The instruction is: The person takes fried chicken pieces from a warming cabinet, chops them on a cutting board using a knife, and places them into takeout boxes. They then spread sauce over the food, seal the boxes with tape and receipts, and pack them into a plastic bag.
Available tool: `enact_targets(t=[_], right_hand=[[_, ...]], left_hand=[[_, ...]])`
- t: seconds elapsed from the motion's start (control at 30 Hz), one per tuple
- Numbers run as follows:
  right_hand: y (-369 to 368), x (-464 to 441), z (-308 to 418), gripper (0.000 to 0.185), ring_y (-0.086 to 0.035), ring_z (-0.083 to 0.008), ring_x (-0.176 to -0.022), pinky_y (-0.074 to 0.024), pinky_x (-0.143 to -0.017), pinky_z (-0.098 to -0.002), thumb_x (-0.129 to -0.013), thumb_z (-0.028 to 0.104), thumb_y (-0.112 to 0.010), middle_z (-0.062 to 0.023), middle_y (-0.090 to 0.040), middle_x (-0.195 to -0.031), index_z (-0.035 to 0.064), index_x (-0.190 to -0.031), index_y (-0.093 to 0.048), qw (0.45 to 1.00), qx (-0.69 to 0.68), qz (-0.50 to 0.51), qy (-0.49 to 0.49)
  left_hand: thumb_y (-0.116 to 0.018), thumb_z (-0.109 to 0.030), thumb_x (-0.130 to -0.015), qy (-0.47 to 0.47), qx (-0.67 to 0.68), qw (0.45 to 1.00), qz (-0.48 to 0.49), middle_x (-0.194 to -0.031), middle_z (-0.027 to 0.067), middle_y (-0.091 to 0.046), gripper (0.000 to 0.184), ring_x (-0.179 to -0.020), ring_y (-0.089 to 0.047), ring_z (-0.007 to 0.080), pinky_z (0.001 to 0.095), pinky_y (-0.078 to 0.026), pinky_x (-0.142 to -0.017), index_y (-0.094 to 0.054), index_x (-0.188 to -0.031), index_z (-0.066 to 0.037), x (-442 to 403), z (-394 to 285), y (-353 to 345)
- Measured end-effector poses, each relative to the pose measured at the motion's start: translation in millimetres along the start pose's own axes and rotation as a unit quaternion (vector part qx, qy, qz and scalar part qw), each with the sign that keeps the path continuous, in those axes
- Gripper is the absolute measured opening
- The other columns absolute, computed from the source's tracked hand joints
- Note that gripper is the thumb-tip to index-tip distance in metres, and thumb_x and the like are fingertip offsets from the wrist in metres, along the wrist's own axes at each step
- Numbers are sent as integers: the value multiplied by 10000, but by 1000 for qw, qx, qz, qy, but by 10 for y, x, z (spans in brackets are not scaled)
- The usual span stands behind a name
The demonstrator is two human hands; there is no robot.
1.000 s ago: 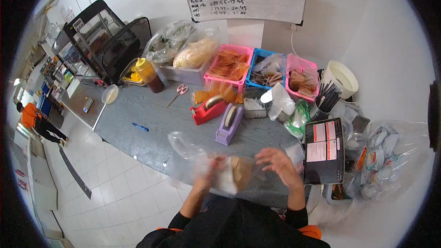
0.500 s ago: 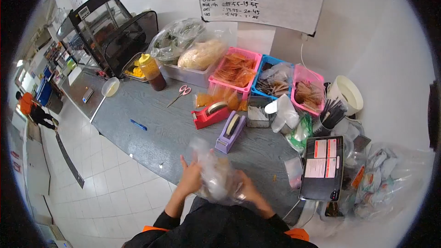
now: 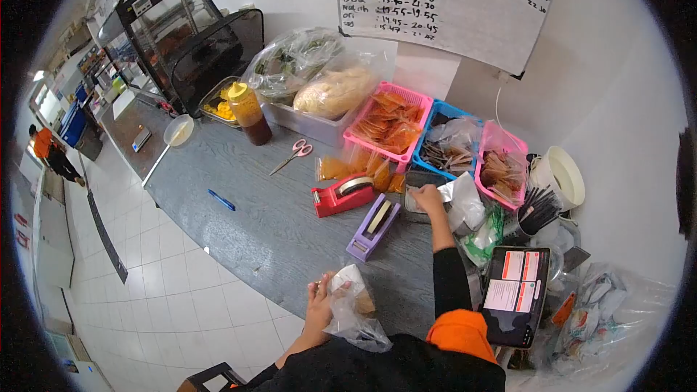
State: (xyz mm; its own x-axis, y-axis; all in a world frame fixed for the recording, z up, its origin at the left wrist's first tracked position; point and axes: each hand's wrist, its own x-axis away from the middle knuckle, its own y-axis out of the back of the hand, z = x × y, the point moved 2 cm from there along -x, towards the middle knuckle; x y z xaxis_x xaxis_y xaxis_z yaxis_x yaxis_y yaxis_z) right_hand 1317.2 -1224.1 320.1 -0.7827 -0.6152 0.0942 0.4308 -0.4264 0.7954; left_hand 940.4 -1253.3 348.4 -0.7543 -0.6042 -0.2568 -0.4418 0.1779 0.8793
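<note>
My left hand (image 3: pixel 318 308) is closed on a clear plastic bag (image 3: pixel 363 330) at the table's front edge. Something white and something brown show inside the bag, but I cannot make out what they are. My right hand (image 3: pixel 427 198) reaches forward over a small tray (image 3: pixel 416 205) behind the purple tape dispenser (image 3: pixel 374 229). Its fingers are curled down at the tray, and whatever they hold is hidden. A red tape dispenser (image 3: pixel 341 197) stands to the left of that tray. White and clear plastic bags (image 3: pixel 466 207) lie just right of my right hand.
Behind stand a pink basket (image 3: pixel 419 149) of orange sachets, a blue basket (image 3: pixel 423 151) and another pink basket (image 3: pixel 519 148). Scissors (image 3: pixel 292 156), a pen (image 3: pixel 221 199) and a sauce bottle (image 3: pixel 249 115) are to the left. A tablet (image 3: pixel 514 319) stands at right. Another person (image 3: pixel 51 151) is far left.
My right hand has left the plastic bag and moved forward and right to the small tray. The left hand keeps the bag near the table edge. The view has shifted slightly.
</note>
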Motion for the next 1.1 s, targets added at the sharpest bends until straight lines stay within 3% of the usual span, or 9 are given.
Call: enact_targets(t=[0.1, 0.13, 0.17, 0.23, 0.33, 0.7, 0.97, 1.03, 1.1], right_hand=[[-233, -216, -127, 247, -585, -182, -531, -456, -526, -300, -598, 238, -670, -108, -577, -551, 25, -528, -568, 992, 117, 54, -10], [-63, -68, 9, 166, -597, -177, -538, -465, -536, -283, -570, 157, -674, -116, -588, -574, 13, -598, -597, 992, 95, 29, 81], [-57, -36, -36, 144, -601, -173, -544, -467, -529, -266, -570, 75, -656, -124, -595, -590, 4, -688, -615, 997, -66, 41, -23], [139, 110, -59, 140, -599, -163, -549, -459, -501, -261, -605, 19, -629, -120, -600, -604, -7, -741, -609, 989, -29, -107, 102], [675, 680, 359, 107, -587, -154, -551, -454, -516, -268, -649, 6, -601, -109, -603, -632, -16, -754, -608, 964, -137, -168, 152], [244, 2430, 1131, 165, -533, -239, -719, -429, -624, -319, -627, -22, -587, -94, -571, -759, 9, -789, -587, 867, -193, -22, 459], [22, 2917, 996, 139, -557, -259, -700, -443, -601, -300, -652, -83, -572, -136, -558, -789, -11, -756, -514, 921, -268, -62, 277], [73, 2992, 1014, 156, -560, -265, -714, -448, -619, -300, -636, -88, -603, -127, -554, -809, -15, -704, -484, 935, -166, -37, 313], [-30, 3107, 1018, 151, -530, -256, -858, -433, -724, -311, -684, 7, -568, -106, -528, -905, -21, -826, -527, 843, -125, -94, 515]], left_hand=[[-581, -165, -667, 14, 29, 999, -28, -1167, 113, -445, 358, -1166, -326, 226, 432, -245, -926, -557, -1021, -215, -23, 45, 33], [-587, -152, -659, 10, 40, 998, -49, -1129, 121, -471, 333, -1135, -364, 234, 422, -279, -905, -572, -986, -210, -28, 56, 52], [-587, -152, -659, 13, 37, 998, -51, -1129, 121, -471, 333, -1135, -364, 234, 422, -279, -905, -572, -986, -210, -62, 21, 121], [-598, -87, -623, -28, 210, 959, -189, -1009, 112, -516, 285, -1027, -433, 243, 396, -352, -812, -591, -895, -170, -70, -77, 301], [-604, -20, -575, -4, 178, 974, -141, -872, 93, -538, 252, -871, -481, 244, 362, -379, -725, -586, -815, -95, 59, -75, 309], [-577, 5, -563, -80, 42, 970, -226, -796, 95, -535, 208, -778, -514, 266, 331, -418, -690, -558, -766, -34, -197, -304, 845], [-630, -66, -604, -34, 207, 978, -1, -766, 178, -556, 238, -694, -572, 300, 343, -448, -594, -505, -789, 16, -432, 86, 732], [-690, -148, -609, 101, 278, 951, 92, -618, 145, -554, 338, -565, -572, 271, 319, -445, -518, -452, -791, 9, -544, 20, 774], [-714, -174, -597, 119, 278, 950, 83, -561, 126, -539, 410, -521, -565, 238, 304, -435, -482, -419, -829, -9, -612, -19, 737]])
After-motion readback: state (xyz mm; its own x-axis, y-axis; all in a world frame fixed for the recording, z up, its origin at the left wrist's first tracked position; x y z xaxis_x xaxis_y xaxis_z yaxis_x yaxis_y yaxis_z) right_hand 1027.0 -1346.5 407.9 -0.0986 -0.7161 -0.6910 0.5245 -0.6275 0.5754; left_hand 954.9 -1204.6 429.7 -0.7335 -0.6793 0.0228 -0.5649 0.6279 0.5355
